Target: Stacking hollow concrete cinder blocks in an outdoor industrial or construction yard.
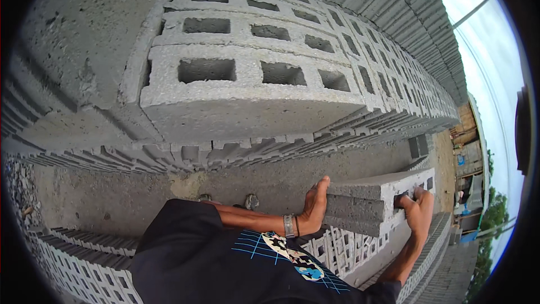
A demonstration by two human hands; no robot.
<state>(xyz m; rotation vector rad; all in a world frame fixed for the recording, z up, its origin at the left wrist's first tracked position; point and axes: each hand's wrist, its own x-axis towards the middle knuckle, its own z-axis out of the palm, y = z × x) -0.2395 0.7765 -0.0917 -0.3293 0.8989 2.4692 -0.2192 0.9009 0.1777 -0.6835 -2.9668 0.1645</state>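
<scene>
A grey hollow concrete block point(360, 205) is held between my two hands, right of my body and above a lower stack of blocks. My left hand point(316, 205) presses against the block's left end, with the fingers partly hidden behind it. On the other side, my right hand point(417, 209) grips the block's holed face, some fingers hooked into one of the hollows. A band and a bracelet sit on my left wrist.
A long stack of hollow blocks point(247, 93) stands ahead, holes facing up, with a taller wall of blocks point(388, 0) behind it. More stacked blocks point(84, 270) lie at lower left. Gravel point(19, 197) covers the far left ground. Sheds point(469, 157) stand at far right.
</scene>
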